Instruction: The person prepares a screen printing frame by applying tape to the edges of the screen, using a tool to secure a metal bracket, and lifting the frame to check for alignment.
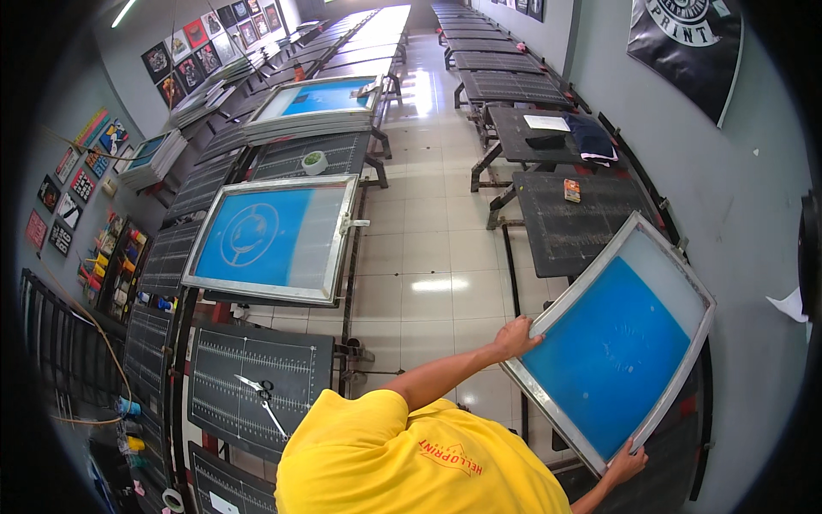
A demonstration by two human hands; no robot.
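A screen printing frame (606,355) with blue-coated mesh and a pale metal rim is held tilted on my right side, over the right-hand row of tables. My left hand (516,337) grips its rim at the left edge, fingers wrapped round it. At the near lower corner my right hand (628,463) closes on the rim, thumb side showing. Faint pale marks show in the middle of the blue mesh. Across the aisle, a second screen frame (321,287) with a round design in its blue mesh lies on the left row.
Scissors (253,385) and a wrench-like metal tool (273,419) lie on a black marked board at left. A tape roll (314,163) sits farther up, before stacked frames (308,123). Right tables hold a small orange box (572,190) and dark cloth (591,139). A tiled aisle (415,223) separates the rows.
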